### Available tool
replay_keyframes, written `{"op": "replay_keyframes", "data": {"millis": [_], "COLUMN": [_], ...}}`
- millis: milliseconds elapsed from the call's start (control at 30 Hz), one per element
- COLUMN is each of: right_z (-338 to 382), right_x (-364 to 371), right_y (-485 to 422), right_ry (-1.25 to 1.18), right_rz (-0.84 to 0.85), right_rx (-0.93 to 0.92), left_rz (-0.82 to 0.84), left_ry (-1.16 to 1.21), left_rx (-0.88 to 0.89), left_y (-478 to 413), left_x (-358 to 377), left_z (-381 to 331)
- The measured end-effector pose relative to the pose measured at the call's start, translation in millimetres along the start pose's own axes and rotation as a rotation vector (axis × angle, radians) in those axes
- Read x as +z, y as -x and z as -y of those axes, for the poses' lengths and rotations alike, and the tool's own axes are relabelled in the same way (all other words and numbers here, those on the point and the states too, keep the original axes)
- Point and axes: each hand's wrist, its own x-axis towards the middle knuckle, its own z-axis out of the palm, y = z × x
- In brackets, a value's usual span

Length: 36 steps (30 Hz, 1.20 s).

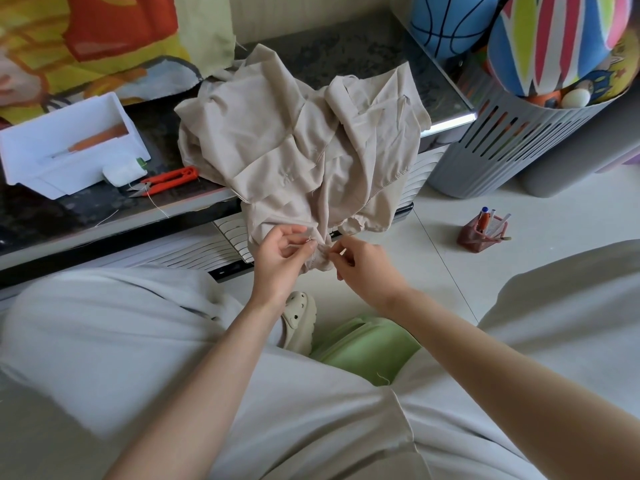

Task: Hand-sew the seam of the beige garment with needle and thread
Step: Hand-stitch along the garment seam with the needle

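The beige garment (298,140) lies crumpled on the dark table (69,216) and hangs over its front edge. My left hand (280,258) pinches the hanging hem, with a thin needle or thread end (309,240) showing at its fingertips. My right hand (363,268) pinches the bunched fabric (320,259) just to the right. The two hands nearly touch, with the fold of cloth between them. The thread itself is too fine to follow.
Orange thread snips (169,180), a white thread spool (123,173) and a white box (69,147) sit on the table's left. A grey slatted basket (512,147) of toys stands at right. A red pen holder (483,233) is on the floor.
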Motion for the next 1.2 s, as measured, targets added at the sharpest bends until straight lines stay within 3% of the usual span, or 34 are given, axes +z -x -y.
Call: {"op": "replay_keyframes", "data": {"millis": [200,533,633,933,1200], "right_z": [2,7,9,15,8], "right_x": [-1,6,9,9,12], "right_y": [1,-5,-6,0,2], "right_ry": [0.020,0.005,-0.042,-0.299,-0.040], "right_rz": [-0.026,-0.043,-0.035,-0.018,-0.007], "right_rx": [-0.032,0.007,0.038,0.088,-0.071], "left_rz": [-0.030,0.064,0.077,0.098,0.049], "left_ry": [0.022,-0.018,-0.118,-0.118,-0.174], "left_rx": [0.023,0.034,0.064,0.030,0.038], "left_y": [0,5,4,1,4], "left_x": [0,5,3,3,3], "left_z": [-4,-6,-3,2,2]}}
